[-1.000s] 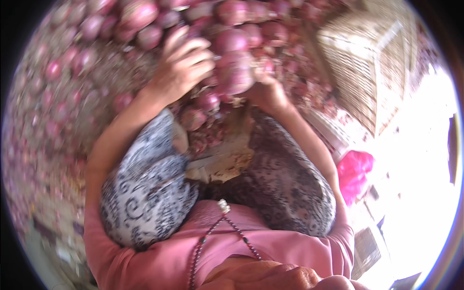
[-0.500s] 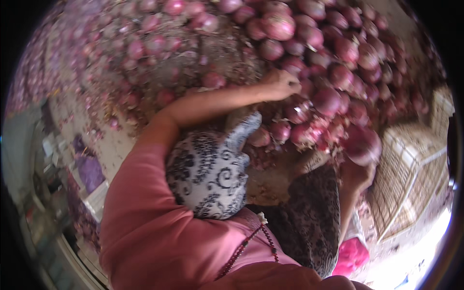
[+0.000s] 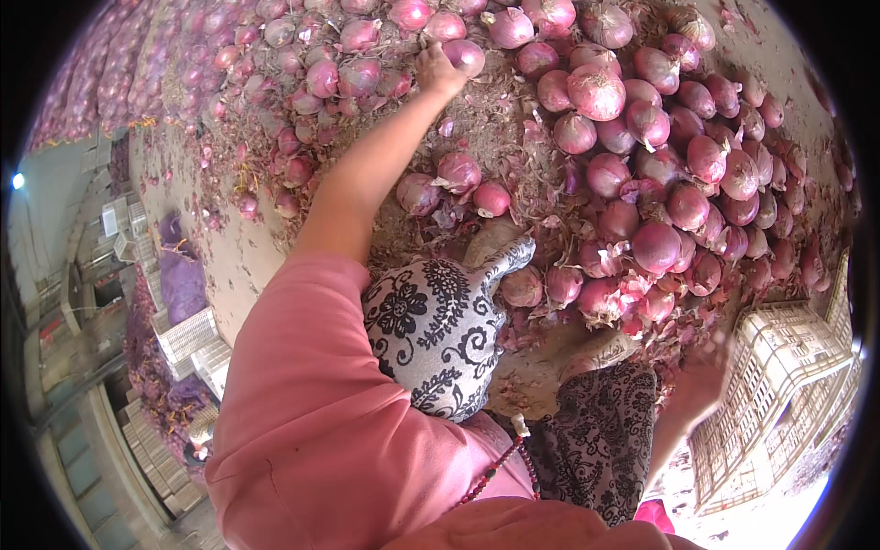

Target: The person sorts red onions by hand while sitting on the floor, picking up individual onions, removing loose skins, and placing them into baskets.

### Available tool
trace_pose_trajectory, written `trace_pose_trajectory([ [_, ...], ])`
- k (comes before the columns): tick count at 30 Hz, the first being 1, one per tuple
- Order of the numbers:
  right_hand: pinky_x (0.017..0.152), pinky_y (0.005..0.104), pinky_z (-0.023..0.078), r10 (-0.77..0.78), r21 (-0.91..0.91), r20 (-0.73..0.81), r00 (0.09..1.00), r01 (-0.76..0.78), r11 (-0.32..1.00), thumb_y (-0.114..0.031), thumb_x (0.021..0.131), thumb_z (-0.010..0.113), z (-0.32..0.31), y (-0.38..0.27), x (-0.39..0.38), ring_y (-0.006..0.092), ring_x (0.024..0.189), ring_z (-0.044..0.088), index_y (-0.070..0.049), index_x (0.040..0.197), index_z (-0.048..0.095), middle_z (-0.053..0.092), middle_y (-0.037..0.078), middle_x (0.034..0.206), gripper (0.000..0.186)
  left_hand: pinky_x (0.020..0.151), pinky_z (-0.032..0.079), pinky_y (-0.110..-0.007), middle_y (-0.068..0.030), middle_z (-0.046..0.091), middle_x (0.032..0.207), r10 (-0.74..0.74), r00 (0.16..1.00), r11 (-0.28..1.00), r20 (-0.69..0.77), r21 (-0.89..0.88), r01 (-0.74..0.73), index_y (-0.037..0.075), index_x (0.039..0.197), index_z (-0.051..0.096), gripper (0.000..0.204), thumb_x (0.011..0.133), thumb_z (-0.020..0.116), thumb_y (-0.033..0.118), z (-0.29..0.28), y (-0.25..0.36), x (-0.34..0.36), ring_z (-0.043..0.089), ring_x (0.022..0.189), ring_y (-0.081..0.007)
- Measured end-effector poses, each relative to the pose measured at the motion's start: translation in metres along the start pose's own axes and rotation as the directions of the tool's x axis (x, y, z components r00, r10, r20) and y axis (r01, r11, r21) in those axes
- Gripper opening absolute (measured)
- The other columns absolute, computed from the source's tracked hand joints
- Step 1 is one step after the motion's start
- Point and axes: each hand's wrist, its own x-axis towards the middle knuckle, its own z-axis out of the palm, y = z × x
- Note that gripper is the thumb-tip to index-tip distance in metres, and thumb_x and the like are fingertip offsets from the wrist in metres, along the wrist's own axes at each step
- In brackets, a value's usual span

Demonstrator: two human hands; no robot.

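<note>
My left hand (image 3: 437, 71) is stretched to the top middle, its fingers closed on a red onion (image 3: 467, 57). Around it lie loose red onions among papery skins. My right hand (image 3: 698, 376), smeared by motion, is low on the right beside a cream woven-plastic crate (image 3: 770, 357); its fingers are unclear and no onion shows in it. A large heap of red onions (image 3: 656, 246) spreads between my hands, above my legs in black-and-white patterned cloth (image 3: 431, 335).
Stacked mesh sacks of onions (image 3: 92, 78) stand at the upper left. White crates (image 3: 188, 344) and purple sacks (image 3: 183, 280) sit along the left, beyond a dirty floor (image 3: 238, 275). Something bright pink (image 3: 653, 515) lies at lower right by my leg.
My left arm has reached farther forward and now grips an onion. The big onion seen at my right hand is no longer visible there. The view has swung leftward since a second ago.
</note>
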Motion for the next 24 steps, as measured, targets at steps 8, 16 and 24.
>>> trace_pose_trajectory([
  [8,0.084,0.0294,0.053,0.127,-0.076,0.311,0.942,-0.108,0.991,-0.011,0.100,0.055,0.038,0.047,-0.014,0.0142,0.086,0.064,-0.002,0.123,0.059,0.067,0.006,0.104,0.025,0.101,0.048,-0.039,-0.0223,0.046,0.135,-0.106,0.982,0.976,0.158,-0.171,0.133,0.005,0.143,0.025,0.115,0.060,0.083,0.060,0.023,-0.010,0.038,0.054,0.120,-0.0361],
  [16,0.071,0.0231,0.051,0.172,-0.102,0.227,0.959,-0.152,0.983,-0.009,0.099,0.056,0.045,0.054,-0.014,0.0100,0.077,0.062,-0.004,0.119,0.061,0.068,0.005,0.099,0.020,0.103,0.049,-0.047,-0.0181,0.047,0.136,0.266,0.933,0.943,0.245,-0.268,-0.198,0.009,0.141,0.035,0.106,0.058,0.091,0.046,0.000,0.049,-0.045,0.052,0.123,-0.0329],
  [24,0.073,0.0254,0.051,0.187,-0.158,0.294,0.937,-0.145,0.977,-0.010,0.098,0.057,0.054,0.056,-0.008,0.0115,0.081,0.063,-0.003,0.119,0.061,0.068,0.006,0.100,0.022,0.101,0.050,-0.045,-0.0214,0.054,0.123,0.486,0.871,0.464,-0.074,-0.822,-0.329,0.001,0.128,0.045,0.093,0.056,0.094,0.034,-0.010,0.107,-0.061,0.057,0.115,-0.0336],
])
